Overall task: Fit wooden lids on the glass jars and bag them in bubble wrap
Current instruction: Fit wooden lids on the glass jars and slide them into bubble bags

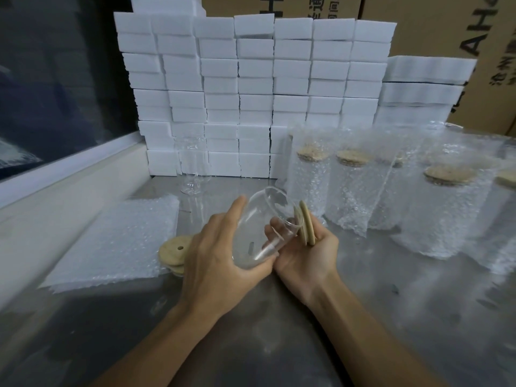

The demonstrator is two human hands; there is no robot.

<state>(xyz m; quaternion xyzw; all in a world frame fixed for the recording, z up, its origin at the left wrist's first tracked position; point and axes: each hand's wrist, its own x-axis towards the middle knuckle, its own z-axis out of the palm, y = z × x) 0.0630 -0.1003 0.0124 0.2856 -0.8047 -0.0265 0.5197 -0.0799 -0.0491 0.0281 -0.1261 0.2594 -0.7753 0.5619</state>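
far brown cardboard cartons: print cut by top and right edges | far-right bubble-wrapped jar with wooden lid: cut by right edge | near-left round wooden lids: partly hidden behind left hand

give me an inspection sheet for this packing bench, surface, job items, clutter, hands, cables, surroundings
Surface: grey metal bench, dusty-looking.
Job's things: glass jar tilted, held off the bench; wooden lid at its mouth, not seated. Spare lids beside flat bubble wrap bags. Empty jar upright at back. Bagged lidded jars standing on the right.
Clutter: nothing seen.
Hands: left hand grips the jar; right hand holds the lid.
Cables: nothing seen.
Surroundings: stacked white boxes, cardboard cartons, window at left.
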